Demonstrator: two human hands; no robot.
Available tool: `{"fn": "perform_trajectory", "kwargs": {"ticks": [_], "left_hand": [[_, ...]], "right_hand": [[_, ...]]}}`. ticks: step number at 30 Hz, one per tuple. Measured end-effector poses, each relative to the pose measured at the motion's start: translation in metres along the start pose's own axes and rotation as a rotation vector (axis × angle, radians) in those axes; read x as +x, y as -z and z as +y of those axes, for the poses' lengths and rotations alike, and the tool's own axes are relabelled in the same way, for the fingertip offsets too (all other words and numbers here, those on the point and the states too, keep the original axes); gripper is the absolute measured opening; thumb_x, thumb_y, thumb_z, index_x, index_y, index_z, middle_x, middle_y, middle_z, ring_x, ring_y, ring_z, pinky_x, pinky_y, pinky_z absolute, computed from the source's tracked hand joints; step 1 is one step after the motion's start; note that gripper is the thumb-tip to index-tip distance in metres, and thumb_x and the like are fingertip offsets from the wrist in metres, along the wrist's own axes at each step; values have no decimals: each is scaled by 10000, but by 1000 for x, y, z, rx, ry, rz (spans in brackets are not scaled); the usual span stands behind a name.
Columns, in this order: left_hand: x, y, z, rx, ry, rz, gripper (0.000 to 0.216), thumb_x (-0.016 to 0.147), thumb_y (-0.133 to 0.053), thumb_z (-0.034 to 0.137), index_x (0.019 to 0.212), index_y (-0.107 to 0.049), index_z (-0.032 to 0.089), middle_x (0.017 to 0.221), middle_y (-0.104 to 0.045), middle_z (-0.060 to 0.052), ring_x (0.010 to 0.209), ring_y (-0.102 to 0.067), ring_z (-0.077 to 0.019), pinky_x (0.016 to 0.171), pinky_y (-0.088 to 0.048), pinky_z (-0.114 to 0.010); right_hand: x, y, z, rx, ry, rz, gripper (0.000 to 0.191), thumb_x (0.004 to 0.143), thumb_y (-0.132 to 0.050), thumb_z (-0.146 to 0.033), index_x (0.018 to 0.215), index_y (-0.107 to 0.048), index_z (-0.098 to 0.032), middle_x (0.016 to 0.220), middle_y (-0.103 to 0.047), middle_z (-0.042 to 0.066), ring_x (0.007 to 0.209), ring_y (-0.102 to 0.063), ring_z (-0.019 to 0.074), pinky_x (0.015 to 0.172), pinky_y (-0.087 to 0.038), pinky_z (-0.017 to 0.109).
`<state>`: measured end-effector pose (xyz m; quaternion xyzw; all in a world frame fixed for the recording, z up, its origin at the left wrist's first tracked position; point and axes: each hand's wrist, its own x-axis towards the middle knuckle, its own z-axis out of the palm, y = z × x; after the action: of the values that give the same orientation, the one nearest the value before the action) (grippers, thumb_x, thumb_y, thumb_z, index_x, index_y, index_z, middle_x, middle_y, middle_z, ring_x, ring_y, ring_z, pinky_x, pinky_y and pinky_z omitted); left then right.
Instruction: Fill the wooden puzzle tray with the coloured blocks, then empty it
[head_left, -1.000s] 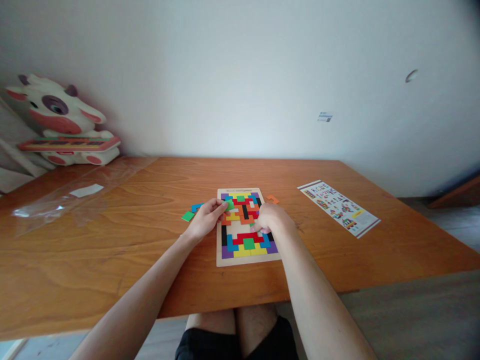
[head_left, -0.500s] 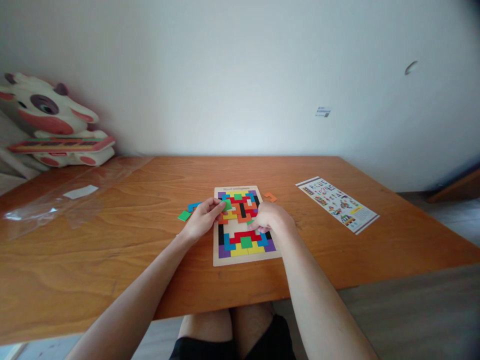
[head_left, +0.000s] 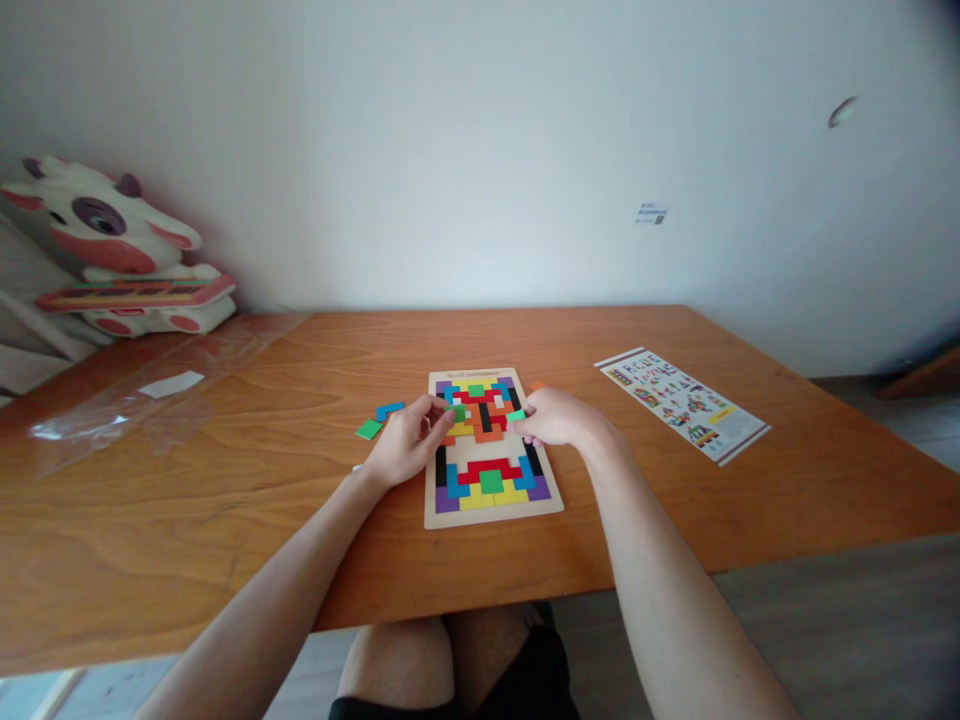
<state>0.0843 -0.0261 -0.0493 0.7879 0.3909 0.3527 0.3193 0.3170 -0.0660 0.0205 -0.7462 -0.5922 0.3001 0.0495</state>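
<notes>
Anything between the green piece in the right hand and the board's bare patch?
Nothing visible: the green piece in the right hand is just beyond the bare patch, where no loose piece shows.

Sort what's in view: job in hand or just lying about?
Likely job: puzzle board, green piece at left hand, green piece at right hand, loose blue piece, loose green piece, orange piece.

Likely lying about: cow toy, clear plastic, white slip, printed sheet.
</notes>
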Motion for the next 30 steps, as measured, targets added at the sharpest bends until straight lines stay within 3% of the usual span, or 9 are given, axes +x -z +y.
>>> {"fn": "perform_trajectory", "kwargs": {"ticks": [5,8,10,18,30], "left_hand": [[2,6,-6,221,-180,-29,230,916,-541,408,953,-635,202,747,-608,-31,612,-531,-149,617,-427,-270],[3,7,-8,233,-212,-12,217,928,-527,391,956,-623,198,744,-600,-29,608,-524,-146,619,-423,-272],[2,7,-9,245,-206,4,221,941,-510,390,960,-615,196,744,-594,-27,604,-520,-143,614,-420,-270],[-3,5,-8,207,-163,-9,229,950,-506,406,967,-618,207,756,-620,-28,597,-528,-143,599,-418,-263],[-7,2,-6,17,-86,8,246,910,-579,445,915,-633,206,691,-642,-9,551,-515,-130,543,-389,-241]], "right_hand": [[14,-12,44,140,137,465,145,828,-659,-325,788,-662,-185,790,-730,53,718,-642,174,632,-397,245],[24,-34,70,298,169,740,298,861,-590,-460,884,-651,-169,776,-699,60,687,-610,181,649,-403,264],[29,-46,83,380,165,829,389,858,-547,-533,916,-640,-160,732,-667,54,645,-582,182,635,-401,274],[38,-50,92,513,177,834,543,784,-521,-743,741,-555,-202,621,-547,3,590,-496,167,591,-363,281],[34,-52,91,433,185,811,545,788,-500,-766,669,-445,-237,570,-490,-24,547,-478,159,572,-323,275]]}}
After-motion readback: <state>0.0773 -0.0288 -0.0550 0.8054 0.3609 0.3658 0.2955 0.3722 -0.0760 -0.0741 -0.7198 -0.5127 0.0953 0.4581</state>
